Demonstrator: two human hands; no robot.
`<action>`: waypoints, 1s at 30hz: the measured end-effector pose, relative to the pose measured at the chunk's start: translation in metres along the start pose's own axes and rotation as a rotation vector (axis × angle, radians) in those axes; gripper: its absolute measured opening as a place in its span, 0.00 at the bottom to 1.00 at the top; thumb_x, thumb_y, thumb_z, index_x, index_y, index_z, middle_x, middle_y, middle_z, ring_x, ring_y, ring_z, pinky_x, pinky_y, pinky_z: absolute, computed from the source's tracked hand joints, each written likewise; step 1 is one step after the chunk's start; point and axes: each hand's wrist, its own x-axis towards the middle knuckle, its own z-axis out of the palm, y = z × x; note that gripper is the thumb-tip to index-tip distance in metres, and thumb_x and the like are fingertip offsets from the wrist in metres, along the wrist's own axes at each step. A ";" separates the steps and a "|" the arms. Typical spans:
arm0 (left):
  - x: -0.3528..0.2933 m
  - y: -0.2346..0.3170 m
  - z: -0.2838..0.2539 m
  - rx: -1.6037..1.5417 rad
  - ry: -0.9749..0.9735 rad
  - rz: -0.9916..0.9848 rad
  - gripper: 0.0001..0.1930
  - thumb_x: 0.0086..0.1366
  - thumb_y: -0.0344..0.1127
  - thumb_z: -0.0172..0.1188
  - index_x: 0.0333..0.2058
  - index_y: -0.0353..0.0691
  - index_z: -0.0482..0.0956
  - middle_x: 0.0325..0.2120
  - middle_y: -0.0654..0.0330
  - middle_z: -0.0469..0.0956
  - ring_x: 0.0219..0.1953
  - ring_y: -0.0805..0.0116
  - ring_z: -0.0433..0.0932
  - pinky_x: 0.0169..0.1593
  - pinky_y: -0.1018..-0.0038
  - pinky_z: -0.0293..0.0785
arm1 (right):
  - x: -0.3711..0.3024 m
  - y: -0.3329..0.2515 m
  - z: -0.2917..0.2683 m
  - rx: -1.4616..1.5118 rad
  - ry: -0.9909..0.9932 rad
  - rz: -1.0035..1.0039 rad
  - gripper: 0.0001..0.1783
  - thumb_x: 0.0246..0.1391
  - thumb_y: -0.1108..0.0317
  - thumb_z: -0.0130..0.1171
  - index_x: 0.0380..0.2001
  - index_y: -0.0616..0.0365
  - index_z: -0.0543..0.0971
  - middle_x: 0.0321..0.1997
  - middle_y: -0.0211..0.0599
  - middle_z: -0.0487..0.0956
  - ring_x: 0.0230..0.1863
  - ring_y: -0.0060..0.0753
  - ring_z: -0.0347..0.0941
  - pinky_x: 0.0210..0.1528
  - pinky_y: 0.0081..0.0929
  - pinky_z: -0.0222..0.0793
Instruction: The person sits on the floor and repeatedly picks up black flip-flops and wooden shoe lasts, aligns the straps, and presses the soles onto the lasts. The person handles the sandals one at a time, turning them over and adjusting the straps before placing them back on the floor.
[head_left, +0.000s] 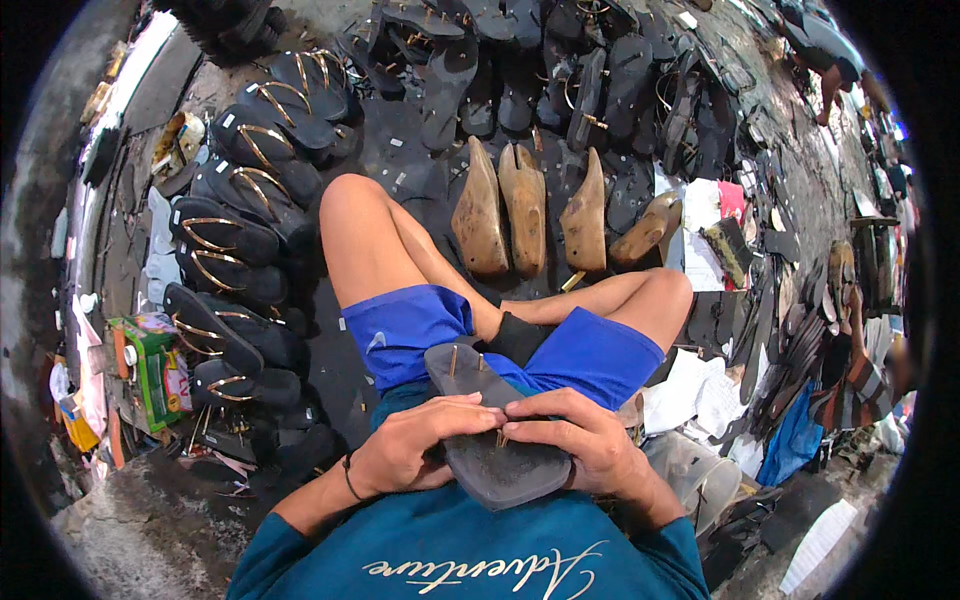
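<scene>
1. The dark grey, foot-shaped sandal sole (510,478) is held above the lap, in front of the teal shirt (450,550), one end towards the blue shorts (410,330).
2. The left hand (418,440) is closed round one side of the sole, its fingers bent over the upper face; the right hand (590,440) grips the opposite side the same way. Their fingertips meet near the middle — beside a thin gold-coloured strap piece (501,438).
3. This sole looks partway done: two short gold stubs (453,358) stand up at the far end, but no full strap shows across it. What lies under the fingers I cannot tell.
4. By contrast, the row of black sandals with curved gold straps (212,238) at the left looks strapped. Among the dark soles (450,85) beyond the legs, several show only gold ends — apparently work left over.
5. Containers: a translucent plastic tub (695,475) lies near the right forearm, and a green printed carton (150,370) stands beside the sandal row. The contents of both are unclear.
</scene>
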 end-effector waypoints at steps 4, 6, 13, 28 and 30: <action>0.003 0.005 -0.004 0.128 -0.073 0.079 0.22 0.51 0.23 0.73 0.46 0.35 0.81 0.49 0.48 0.83 0.54 0.52 0.82 0.62 0.53 0.75 | 0.000 0.005 0.004 -0.083 0.029 -0.069 0.36 0.30 0.76 0.75 0.51 0.52 0.79 0.57 0.40 0.75 0.64 0.47 0.71 0.61 0.45 0.72; -0.003 0.000 0.000 0.136 -0.063 0.058 0.23 0.51 0.22 0.72 0.47 0.36 0.80 0.50 0.49 0.82 0.54 0.52 0.82 0.63 0.55 0.75 | 0.000 0.006 0.000 -0.166 -0.014 -0.091 0.35 0.30 0.74 0.75 0.49 0.52 0.79 0.56 0.39 0.75 0.65 0.46 0.70 0.63 0.48 0.70; 0.018 0.004 -0.002 0.256 0.214 0.033 0.22 0.53 0.19 0.69 0.48 0.35 0.78 0.47 0.53 0.82 0.50 0.59 0.83 0.57 0.63 0.78 | 0.042 0.055 -0.020 0.074 -0.053 -0.253 0.30 0.39 0.60 0.80 0.46 0.53 0.80 0.52 0.34 0.78 0.64 0.46 0.69 0.66 0.48 0.63; 0.058 -0.091 0.007 -0.979 0.190 -0.421 0.29 0.72 0.39 0.57 0.66 0.31 0.62 0.55 0.46 0.76 0.51 0.54 0.81 0.53 0.62 0.80 | 0.047 0.151 -0.014 1.031 0.734 0.578 0.24 0.64 0.68 0.55 0.62 0.65 0.71 0.56 0.42 0.79 0.55 0.34 0.76 0.58 0.34 0.74; 0.064 -0.115 0.001 -0.765 0.347 -0.454 0.33 0.75 0.55 0.52 0.65 0.31 0.64 0.52 0.49 0.78 0.49 0.59 0.81 0.51 0.65 0.81 | 0.012 0.114 -0.008 1.075 0.581 0.406 0.35 0.59 0.56 0.59 0.61 0.73 0.68 0.53 0.53 0.79 0.46 0.44 0.81 0.47 0.39 0.80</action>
